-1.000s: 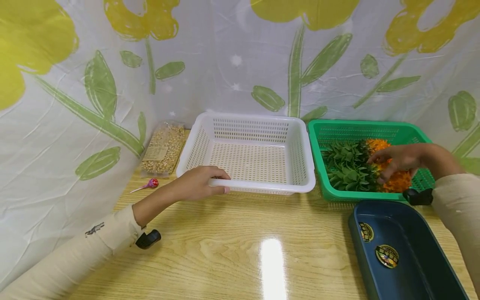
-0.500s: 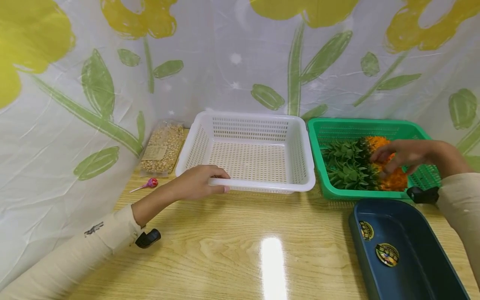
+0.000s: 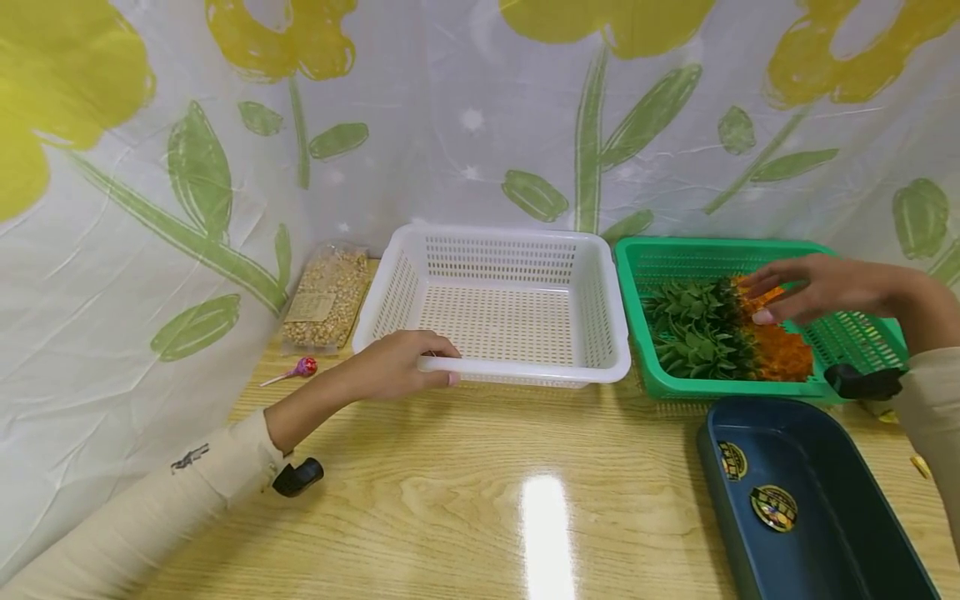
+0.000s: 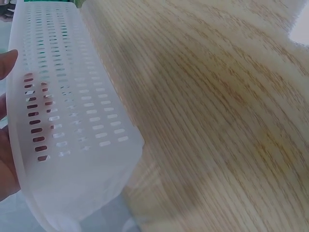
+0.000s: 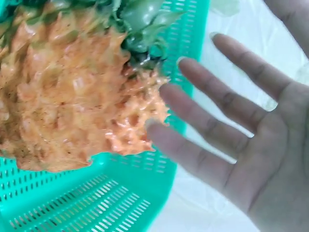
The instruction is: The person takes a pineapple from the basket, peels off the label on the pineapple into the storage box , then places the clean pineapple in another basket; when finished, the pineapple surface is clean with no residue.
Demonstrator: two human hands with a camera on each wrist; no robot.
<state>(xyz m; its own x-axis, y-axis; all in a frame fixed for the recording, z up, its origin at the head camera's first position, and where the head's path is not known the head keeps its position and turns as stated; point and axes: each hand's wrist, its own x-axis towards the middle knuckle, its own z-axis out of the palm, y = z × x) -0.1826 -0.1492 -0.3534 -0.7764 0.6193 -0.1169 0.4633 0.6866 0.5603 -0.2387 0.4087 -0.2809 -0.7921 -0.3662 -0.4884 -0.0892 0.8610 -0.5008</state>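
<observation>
My left hand grips the front rim of a white perforated plastic basket, fingers over the inside and thumb outside. In the left wrist view, that basket's slotted wall fills the left side, with only part of the hand showing. To the right, a green basket holds two pineapples, the nearer one beside the farther one, leaves pointing left. Over their orange bodies hovers my right hand. The right wrist view shows its fingers spread and extended, with nothing held.
A dark blue tray with gold stickers stands in front of the green basket. At the left lie a clear bag of corn kernels and a lollipop. A small yellow item lies near the right sleeve. A flowered curtain hangs behind.
My right hand has risen and shifted right, away from the pineapples, its fingers straightening. The left hand and the white basket stay put.
</observation>
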